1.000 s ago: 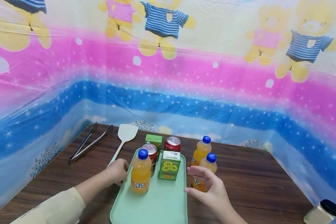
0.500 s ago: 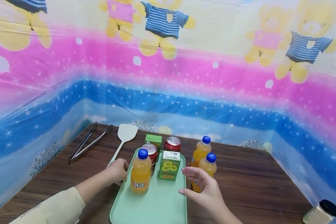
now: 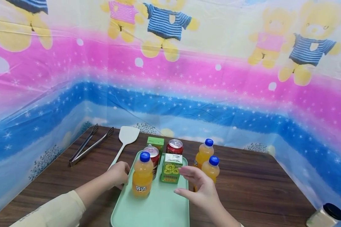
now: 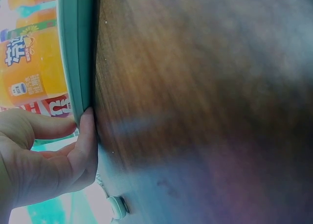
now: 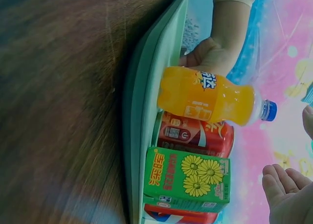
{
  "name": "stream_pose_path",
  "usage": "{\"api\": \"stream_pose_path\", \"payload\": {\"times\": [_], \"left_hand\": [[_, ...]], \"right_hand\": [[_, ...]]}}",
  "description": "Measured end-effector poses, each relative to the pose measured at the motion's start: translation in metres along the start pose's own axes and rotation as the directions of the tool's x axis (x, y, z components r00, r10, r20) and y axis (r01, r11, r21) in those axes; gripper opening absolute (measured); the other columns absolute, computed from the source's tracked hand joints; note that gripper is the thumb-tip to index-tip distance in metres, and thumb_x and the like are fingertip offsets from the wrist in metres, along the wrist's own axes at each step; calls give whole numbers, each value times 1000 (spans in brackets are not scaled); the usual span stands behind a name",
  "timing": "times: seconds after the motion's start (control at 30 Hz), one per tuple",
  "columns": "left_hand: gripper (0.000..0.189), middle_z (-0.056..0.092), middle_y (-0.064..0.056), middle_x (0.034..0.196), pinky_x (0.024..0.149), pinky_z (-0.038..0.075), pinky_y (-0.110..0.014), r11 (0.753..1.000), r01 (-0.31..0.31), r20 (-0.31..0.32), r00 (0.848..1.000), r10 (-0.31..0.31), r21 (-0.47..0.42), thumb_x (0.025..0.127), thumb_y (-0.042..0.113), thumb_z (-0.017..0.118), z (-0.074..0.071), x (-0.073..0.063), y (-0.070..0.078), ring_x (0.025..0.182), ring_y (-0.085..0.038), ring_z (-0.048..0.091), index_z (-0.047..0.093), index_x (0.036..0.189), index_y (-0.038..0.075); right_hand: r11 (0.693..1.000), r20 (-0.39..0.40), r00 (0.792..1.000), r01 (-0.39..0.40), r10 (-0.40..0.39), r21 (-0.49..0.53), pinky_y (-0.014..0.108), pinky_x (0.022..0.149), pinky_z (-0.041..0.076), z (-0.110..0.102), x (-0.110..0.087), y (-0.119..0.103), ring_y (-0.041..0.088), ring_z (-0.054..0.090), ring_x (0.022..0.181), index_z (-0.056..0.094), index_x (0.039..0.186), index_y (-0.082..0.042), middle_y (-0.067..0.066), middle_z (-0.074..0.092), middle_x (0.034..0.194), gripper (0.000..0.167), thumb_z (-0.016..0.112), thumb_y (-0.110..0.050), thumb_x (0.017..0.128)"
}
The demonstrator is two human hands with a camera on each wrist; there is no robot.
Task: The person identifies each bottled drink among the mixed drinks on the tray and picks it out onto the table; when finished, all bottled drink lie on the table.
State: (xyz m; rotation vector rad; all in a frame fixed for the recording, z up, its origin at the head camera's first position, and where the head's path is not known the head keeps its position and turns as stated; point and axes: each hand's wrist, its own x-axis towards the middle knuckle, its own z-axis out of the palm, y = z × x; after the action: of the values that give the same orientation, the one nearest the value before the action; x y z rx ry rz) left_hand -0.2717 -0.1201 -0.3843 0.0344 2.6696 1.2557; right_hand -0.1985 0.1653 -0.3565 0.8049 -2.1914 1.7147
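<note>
My left hand (image 3: 118,175) pinches the left rim of a light green tray (image 3: 162,211); in the left wrist view, thumb and fingers close on that rim (image 4: 78,62). On the tray stand an orange soda bottle (image 3: 142,178) with a blue cap, a red can (image 3: 152,154) and a green drink carton (image 3: 171,171) with yellow flowers. Behind them are another green carton (image 3: 156,142) and red can (image 3: 174,147); their bases are hidden. My right hand (image 3: 200,189), fingers spread and holding nothing, hovers over the tray's right edge near the front carton.
Two more orange soda bottles (image 3: 204,154) stand on the wooden table (image 3: 255,183) right of the tray, one partly behind my right hand. Metal tongs (image 3: 80,154) and a white turner (image 3: 129,135) lie at the back left. A black-lidded jar (image 3: 325,216) sits at the right front.
My right hand has moved left, from beside the two bottles to over the tray's right edge. The left hand and the things on the tray stay where they were.
</note>
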Motion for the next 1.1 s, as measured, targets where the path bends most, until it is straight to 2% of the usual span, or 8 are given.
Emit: {"api": "stream_pose_path", "payload": {"times": [0.1,0.2,0.43,0.73,0.97,1.1], "left_hand": [[26,51,-15,79,51,57,-33,1000,5,0,1000,-5,2,72,-18,59,0,0,0,66,-22,59,54,96,-10],[25,51,-15,79,51,57,-33,1000,8,-1,1000,-8,4,73,-18,59,0,0,1,66,-22,59,54,95,-9],[26,52,-15,79,51,57,-33,1000,7,-5,1000,-7,2,72,-18,59,0,0,0,66,-22,59,54,96,-10],[26,51,-15,79,51,57,-34,1000,5,-14,1000,-5,-5,71,-19,59,0,0,-1,66,-22,59,54,95,-9],[26,52,-15,79,51,57,-34,1000,5,-8,1000,-5,-5,72,-18,59,-1,-2,-1,66,-22,59,54,95,-9],[27,52,-15,80,51,57,-34,1000,3,-3,1000,-3,-8,72,-18,59,-1,-3,0,67,-22,59,54,97,-10]], "right_hand": [[1000,9,1000,16,-16,6,38,95,46,3,3,0,33,56,110,58,115,-3,6,62,116,49,80,-11,72],[1000,17,1000,3,-3,20,37,95,46,6,5,-1,32,56,111,58,116,-2,8,61,117,49,80,-11,72],[998,26,999,-40,40,39,35,97,45,15,11,-4,30,54,113,57,117,-3,17,58,120,51,80,-10,72],[989,53,990,-134,130,65,40,100,42,27,20,-6,29,52,116,54,122,-1,14,57,124,56,79,-2,72],[993,48,992,-118,118,9,37,99,43,35,25,-7,18,54,114,55,122,-8,7,58,123,57,81,-16,72],[996,46,995,-92,91,10,39,99,43,38,27,-5,17,55,114,55,122,-9,5,58,122,57,81,-21,72]]}}
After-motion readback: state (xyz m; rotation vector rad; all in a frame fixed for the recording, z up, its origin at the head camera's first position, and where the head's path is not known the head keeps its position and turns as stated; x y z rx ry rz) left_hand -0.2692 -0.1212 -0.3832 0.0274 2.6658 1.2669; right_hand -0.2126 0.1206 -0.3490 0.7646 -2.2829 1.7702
